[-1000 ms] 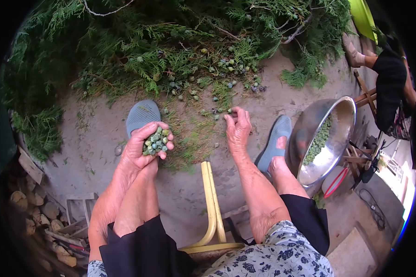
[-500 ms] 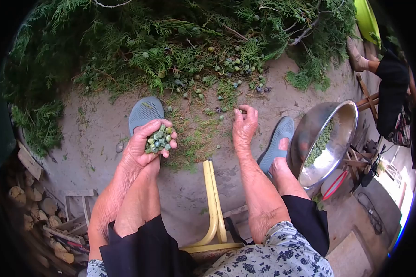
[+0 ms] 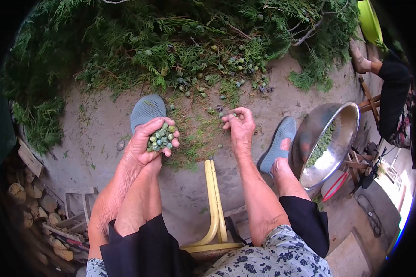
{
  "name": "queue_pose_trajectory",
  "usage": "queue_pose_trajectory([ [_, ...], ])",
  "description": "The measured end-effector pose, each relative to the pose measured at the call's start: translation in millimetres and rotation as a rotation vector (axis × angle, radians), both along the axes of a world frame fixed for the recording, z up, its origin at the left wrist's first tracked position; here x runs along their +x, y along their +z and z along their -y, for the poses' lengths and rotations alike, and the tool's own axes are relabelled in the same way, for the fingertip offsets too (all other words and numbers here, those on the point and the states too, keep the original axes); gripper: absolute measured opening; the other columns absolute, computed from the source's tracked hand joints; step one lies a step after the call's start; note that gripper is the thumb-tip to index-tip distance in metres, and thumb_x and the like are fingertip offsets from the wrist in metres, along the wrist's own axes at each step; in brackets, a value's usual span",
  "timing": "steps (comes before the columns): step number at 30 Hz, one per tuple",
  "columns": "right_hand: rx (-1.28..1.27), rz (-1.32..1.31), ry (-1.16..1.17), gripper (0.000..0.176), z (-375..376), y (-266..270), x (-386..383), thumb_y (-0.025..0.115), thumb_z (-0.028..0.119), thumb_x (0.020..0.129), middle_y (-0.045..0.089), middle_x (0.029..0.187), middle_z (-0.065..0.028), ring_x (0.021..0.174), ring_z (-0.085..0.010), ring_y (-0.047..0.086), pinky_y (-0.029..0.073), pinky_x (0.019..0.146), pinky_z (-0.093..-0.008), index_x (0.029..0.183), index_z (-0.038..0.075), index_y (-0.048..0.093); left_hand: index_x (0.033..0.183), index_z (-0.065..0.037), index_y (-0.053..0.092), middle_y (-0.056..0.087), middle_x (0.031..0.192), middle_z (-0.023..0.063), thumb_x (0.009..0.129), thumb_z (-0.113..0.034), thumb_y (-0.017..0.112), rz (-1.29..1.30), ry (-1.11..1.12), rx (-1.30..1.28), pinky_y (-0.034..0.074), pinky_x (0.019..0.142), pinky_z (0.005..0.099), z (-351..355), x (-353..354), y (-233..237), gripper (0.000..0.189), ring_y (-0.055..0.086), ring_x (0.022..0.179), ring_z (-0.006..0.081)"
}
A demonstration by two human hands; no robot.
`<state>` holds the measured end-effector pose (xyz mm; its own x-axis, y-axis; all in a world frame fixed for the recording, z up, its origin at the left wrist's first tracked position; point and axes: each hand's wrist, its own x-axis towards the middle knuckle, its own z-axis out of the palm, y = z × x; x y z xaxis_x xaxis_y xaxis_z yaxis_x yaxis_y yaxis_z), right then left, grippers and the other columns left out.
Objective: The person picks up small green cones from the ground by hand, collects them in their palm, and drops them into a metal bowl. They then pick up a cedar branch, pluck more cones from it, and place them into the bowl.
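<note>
My left hand (image 3: pixel 148 143) is cupped palm up around a heap of small green cypress cones (image 3: pixel 162 137), its wrist over my left knee. Low over the ground, my right hand (image 3: pixel 241 129) has its thumb and fingers drawn together, with a small green cone (image 3: pixel 234 114) showing among the fingers. Close to those fingertips, another loose cone (image 3: pixel 221 114) lies on the ground. Beyond both hands spreads a pile of green cypress branches (image 3: pixel 180 51), with more cones scattered along its near edge.
To the right, a tilted steel bowl (image 3: pixel 351 138) holds many green cones. My shoes (image 3: pixel 148 111) flank a yellow metal frame (image 3: pixel 212 194). Cut firewood (image 3: pixel 48 206) lies at lower left. Another person's leg and foot (image 3: pixel 363 64) show at upper right.
My right hand has shifted slightly left, its fingers now beside the loose cones, and a green cone shows among them. The left hand stays nearly still with its heap.
</note>
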<state>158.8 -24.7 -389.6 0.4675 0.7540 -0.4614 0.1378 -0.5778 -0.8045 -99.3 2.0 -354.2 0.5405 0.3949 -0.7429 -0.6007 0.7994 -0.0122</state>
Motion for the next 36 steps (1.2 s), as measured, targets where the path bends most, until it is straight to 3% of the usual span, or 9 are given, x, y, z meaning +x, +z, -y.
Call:
queue_pose_trajectory([
  [2,-0.038,-0.285,-0.157,0.01,1,2,-2,0.065,0.007,0.082,0.057,0.084,-0.0023,0.06,-0.0095,0.054,0.045,0.053,-0.0253,0.09,0.001,0.061,0.103,0.002,0.058,0.063,0.087,0.0194,0.091,-0.022,0.056,-0.003,-0.002,-0.006,0.059,0.047,0.0343,0,0,0,0.026,0.067,0.07,0.029],
  [4,0.074,0.16,0.247,0.007,-2,-6,-7,0.063,0.007,0.084,0.057,0.081,-0.0032,0.06,-0.0087,0.055,0.045,0.052,-0.0243,0.088,0.0,0.062,0.103,0.002,0.058,0.063,0.087,0.0193,0.091,-0.022,0.056,-0.008,-0.005,-0.007,0.059,0.047,0.0341,0,1,1,0.026,0.067,0.07,0.0288],
  [8,0.134,0.487,0.369,0.016,-15,-1,-38,0.072,0.008,0.076,0.058,0.078,-0.0096,0.062,-0.0181,0.057,0.045,0.056,-0.0318,0.086,0.001,0.062,0.101,-0.001,0.058,0.061,0.087,0.0185,0.09,-0.025,0.057,-0.042,-0.026,-0.009,0.057,0.045,0.0327,0,1,2,0.026,0.066,0.07,0.0281],
  [9,0.097,0.451,0.386,0.019,-15,-1,-40,0.071,0.008,0.075,0.057,0.081,-0.0141,0.074,-0.0318,0.058,0.047,0.064,-0.0412,0.088,0.003,0.058,0.103,0.001,0.058,0.063,0.087,0.0192,0.091,-0.022,0.056,-0.016,-0.007,-0.006,0.059,0.047,0.0334,0,1,2,0.027,0.067,0.071,0.0282],
  [19,0.147,0.521,0.571,0.014,-10,0,-35,0.066,0.005,0.079,0.057,0.087,-0.0122,0.074,-0.029,0.061,0.05,0.061,-0.0394,0.089,0.004,0.056,0.103,0.002,0.058,0.063,0.087,0.0194,0.091,-0.023,0.056,-0.018,-0.002,-0.014,0.059,0.046,0.0332,-2,0,3,0.027,0.067,0.07,0.0285],
  [24,-0.002,-0.571,-0.181,0.012,-20,19,-12,0.06,0.0,0.084,0.058,0.081,-0.0028,0.066,-0.0092,0.057,0.045,0.052,-0.0238,0.095,0.003,0.058,0.099,-0.003,0.059,0.061,0.087,0.0188,0.09,-0.026,0.058,-0.03,-0.025,0.0,0.056,0.044,0.0325,0,0,0,0.025,0.065,0.072,0.0291],
  [26,0.022,-0.489,-0.203,0.012,-23,8,-3,0.064,0.003,0.082,0.058,0.079,-0.002,0.062,-0.0097,0.055,0.043,0.051,-0.0218,0.094,0.004,0.061,0.099,-0.003,0.058,0.061,0.087,0.0188,0.09,-0.026,0.058,-0.028,-0.032,-0.001,0.057,0.044,0.0326,0,0,0,0.025,0.065,0.072,0.0291],
  [32,0.245,0.584,0.412,0.011,-41,-14,2,0.071,0.009,0.078,0.06,0.078,-0.0002,0.063,-0.0085,0.054,0.043,0.054,-0.0217,0.087,0.005,0.065,0.1,-0.003,0.058,0.061,0.087,0.0187,0.09,-0.026,0.058,-0.04,-0.041,0.0,0.057,0.044,0.0328,-1,0,1,0.025,0.065,0.072,0.0287],
  [36,0.285,0.67,0.49,0.012,-38,-20,7,0.069,0.008,0.079,0.062,0.075,-0.0024,0.058,-0.0071,0.052,0.042,0.05,-0.0209,0.09,0.005,0.064,0.1,-0.003,0.058,0.061,0.087,0.0184,0.09,-0.026,0.058,-0.048,-0.042,-0.002,0.057,0.044,0.0326,-1,0,1,0.025,0.065,0.072,0.0284],
])
